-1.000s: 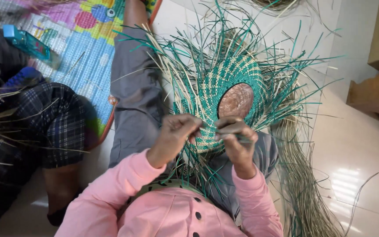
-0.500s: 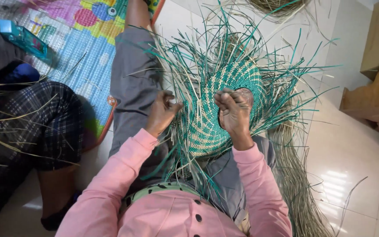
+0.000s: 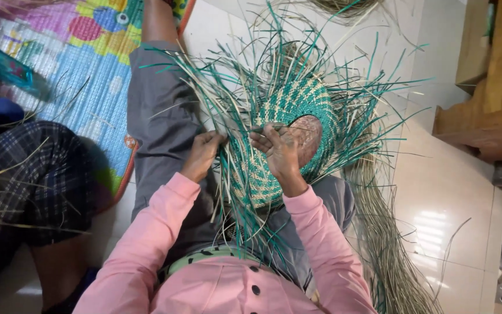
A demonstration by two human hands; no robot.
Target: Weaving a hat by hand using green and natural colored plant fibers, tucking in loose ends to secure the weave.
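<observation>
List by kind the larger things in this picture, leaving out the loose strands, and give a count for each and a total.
Hands at work: 2, the left hand and the right hand
Green and pale woven piece: 1
Bundle of dry straw: 1
Colourful mat: 1
Wooden furniture: 1
Total: 6

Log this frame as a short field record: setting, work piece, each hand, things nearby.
Setting: person seated on a tiled floor
Work piece: green and pale woven basket on the lap, loose strands sticking out all round
Left hand: gripping strands at the basket's left edge
Right hand: pinching a strand on the weave
Nearby: colourful mat; bundle of dry strands; another person in checked cloth; wooden furniture
</observation>
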